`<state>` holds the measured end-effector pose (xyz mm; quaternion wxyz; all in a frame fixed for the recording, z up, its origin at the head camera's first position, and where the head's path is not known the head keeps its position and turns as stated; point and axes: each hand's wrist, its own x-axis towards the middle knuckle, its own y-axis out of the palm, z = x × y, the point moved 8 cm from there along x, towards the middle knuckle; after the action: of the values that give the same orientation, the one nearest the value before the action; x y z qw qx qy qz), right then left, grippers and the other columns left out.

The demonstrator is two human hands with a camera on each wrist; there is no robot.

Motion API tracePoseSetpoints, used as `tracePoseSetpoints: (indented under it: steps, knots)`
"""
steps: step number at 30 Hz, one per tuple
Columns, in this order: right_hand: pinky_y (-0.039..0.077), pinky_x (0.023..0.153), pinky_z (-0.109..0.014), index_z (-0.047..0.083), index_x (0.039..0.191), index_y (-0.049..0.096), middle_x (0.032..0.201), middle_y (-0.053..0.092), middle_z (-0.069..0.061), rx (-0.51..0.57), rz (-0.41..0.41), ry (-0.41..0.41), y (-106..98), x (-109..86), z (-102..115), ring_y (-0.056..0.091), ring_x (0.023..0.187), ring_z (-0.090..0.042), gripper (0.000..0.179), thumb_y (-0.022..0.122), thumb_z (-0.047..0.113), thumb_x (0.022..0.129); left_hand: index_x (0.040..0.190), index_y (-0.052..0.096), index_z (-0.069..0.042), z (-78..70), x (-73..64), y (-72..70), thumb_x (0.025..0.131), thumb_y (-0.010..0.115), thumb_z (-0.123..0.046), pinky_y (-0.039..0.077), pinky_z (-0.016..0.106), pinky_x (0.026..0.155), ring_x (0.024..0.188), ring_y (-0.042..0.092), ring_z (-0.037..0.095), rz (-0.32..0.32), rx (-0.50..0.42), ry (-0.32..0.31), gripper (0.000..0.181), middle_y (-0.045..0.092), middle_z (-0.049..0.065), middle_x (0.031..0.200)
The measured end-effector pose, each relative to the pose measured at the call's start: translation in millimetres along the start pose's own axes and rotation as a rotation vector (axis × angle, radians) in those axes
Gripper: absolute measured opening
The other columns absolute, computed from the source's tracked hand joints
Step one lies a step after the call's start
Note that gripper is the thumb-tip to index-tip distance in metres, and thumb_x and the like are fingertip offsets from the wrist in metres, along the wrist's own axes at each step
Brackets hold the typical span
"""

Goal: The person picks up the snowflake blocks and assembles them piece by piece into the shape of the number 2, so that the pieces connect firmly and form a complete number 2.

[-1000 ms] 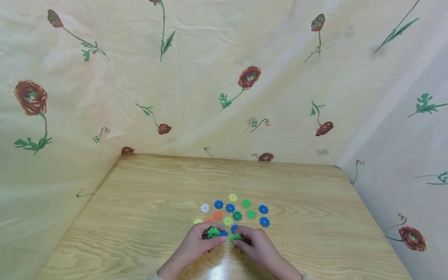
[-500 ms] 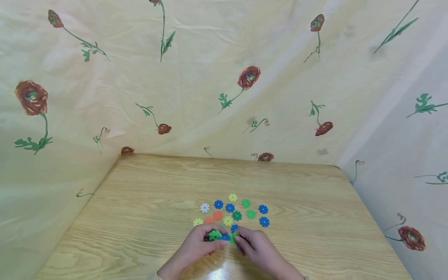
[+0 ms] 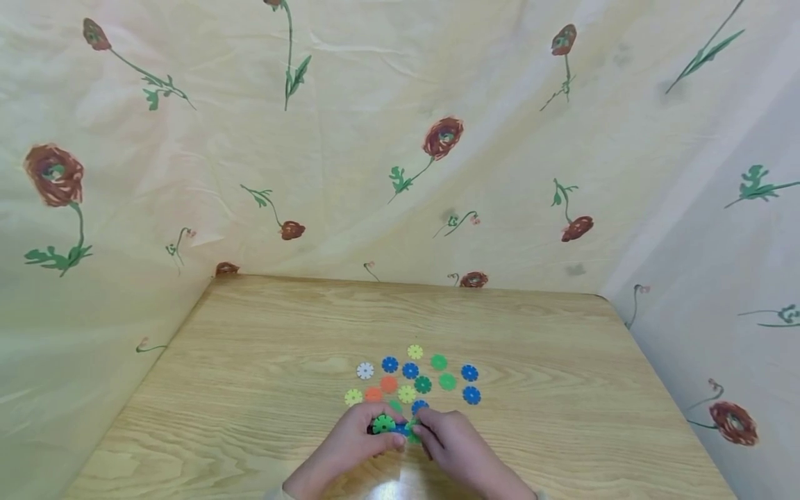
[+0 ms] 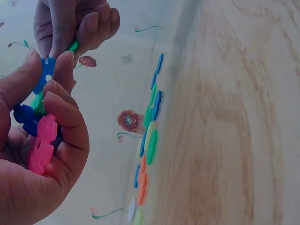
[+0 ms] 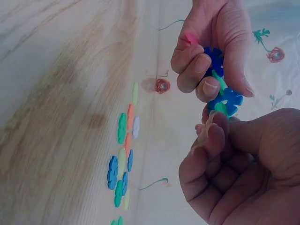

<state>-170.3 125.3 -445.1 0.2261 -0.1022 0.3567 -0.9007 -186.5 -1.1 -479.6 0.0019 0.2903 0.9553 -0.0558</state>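
Observation:
My left hand (image 3: 350, 434) holds a short chain of notched plastic snowflake discs. In the left wrist view the chain runs from a pink disc (image 4: 43, 143) in the palm, through a dark blue disc (image 4: 26, 119) and a green disc (image 4: 37, 103), to a blue disc (image 4: 45, 77) between thumb and fingertip. My right hand (image 3: 459, 441) pinches another green disc (image 5: 220, 109), its edge right at the rim of that blue disc. The right fingers cover most of this green piece. Both hands are close together near the table's front.
Several loose discs lie flat on the wooden table (image 3: 262, 347) just beyond the hands, among them a white disc (image 3: 365, 371), an orange disc (image 3: 389, 384) and a dark green disc (image 3: 423, 384). Flower-printed cloth (image 3: 350, 173) rises behind the table and at both sides.
The right hand has moved slightly left, bringing its green disc from apart up against the blue disc at the chain's end. The left hand keeps its hold; the loose discs stay put.

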Motion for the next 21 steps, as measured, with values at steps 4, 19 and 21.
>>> tracePoseSetpoints:
  steps: [4,19,21]
  knots:
    - [0.039,0.046,-0.017,0.013,0.079,0.056,0.058,0.046,0.015,0.027,0.005,0.014,1.0,0.7,-0.1,0.039,0.05,0.002,0.024,0.051,0.019,0.103,0.107,0.068,-0.007,0.8,-0.5,-0.5,0.091,0.07,-0.021,0.048,0.019,0.057,0.063,0.053,0.005,0.008,-0.006,0.001,0.021,0.06,-0.002,0.077]
    - [0.038,0.044,-0.017,0.017,0.095,0.057,0.061,0.056,0.007,0.12,-0.017,-0.033,3.8,1.9,-2.3,0.042,0.049,0.002,0.008,0.054,0.02,0.102,0.104,0.068,-0.006,-3.0,2.8,3.4,0.093,0.068,-0.024,0.052,0.026,0.056,0.064,0.058,0.01,0.035,0.004,0.007,0.021,0.064,0.0,0.083]
    - [0.04,0.044,-0.018,0.017,0.097,0.056,0.063,0.058,0.006,0.126,-0.024,-0.029,2.8,2.5,-2.7,0.045,0.05,0.001,0.009,0.053,0.023,0.102,0.103,0.068,-0.006,-0.8,2.8,2.8,0.093,0.068,-0.024,0.051,0.025,0.055,0.063,0.057,0.01,0.023,-0.001,-0.009,0.021,0.062,0.0,0.082]
